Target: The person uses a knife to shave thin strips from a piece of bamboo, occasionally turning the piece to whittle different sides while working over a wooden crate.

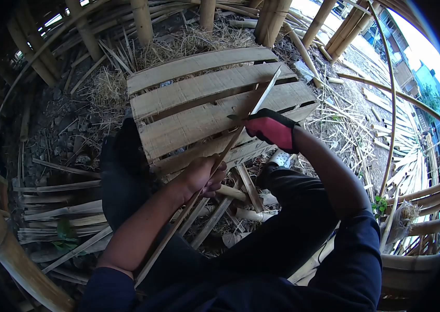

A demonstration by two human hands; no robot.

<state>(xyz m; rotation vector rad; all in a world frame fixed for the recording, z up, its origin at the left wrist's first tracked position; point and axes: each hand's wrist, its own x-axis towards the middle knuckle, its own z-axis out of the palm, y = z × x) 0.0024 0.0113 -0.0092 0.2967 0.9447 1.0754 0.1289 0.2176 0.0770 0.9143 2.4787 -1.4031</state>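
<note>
The ground (69, 125) is carrying a slatted bamboo panel (204, 104), which is lying flat at centre. Dry straw (110, 88) is lying beside the panel's far left corner. Split bamboo strips (58, 208) are lying stacked on the left, and loose offcuts (345, 125) are lying scattered on the right.

L hand (207, 174) was held bare, fingers curled shut, forearm angled up from lower left w/ elbow bent. R hand (271, 129) was held further fwd & higher, fist closed, red glove (281, 137) worn on it, elbow bent.
</note>
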